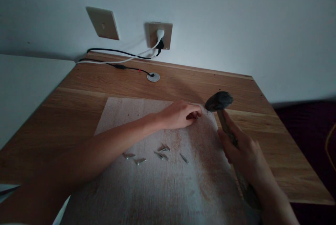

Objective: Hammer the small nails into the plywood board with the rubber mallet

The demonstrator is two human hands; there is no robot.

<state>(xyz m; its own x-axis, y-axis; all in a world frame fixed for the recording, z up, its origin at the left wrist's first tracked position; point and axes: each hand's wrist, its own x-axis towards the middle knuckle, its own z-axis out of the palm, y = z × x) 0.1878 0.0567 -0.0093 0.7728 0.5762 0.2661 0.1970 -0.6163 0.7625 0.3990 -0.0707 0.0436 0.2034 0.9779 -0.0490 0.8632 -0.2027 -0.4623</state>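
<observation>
My right hand is wrapped around the handle of a hammer with a thick, dark head. The head is raised above the far right corner of a pale, wood-grained board. My left hand rests near that far edge with its fingertips pinched together. Something small may show between them, but I cannot make it out. The hammer head is just to the right of these fingers, apart from them. Several silvery pointed fasteners, nails or screws, lie loose on the board, nearer to me than my left hand.
The board lies on a brown wooden tabletop against a white wall. Black and white cables run along the back to a wall socket. A round cable grommet sits in the tabletop. A blank wall plate is further left.
</observation>
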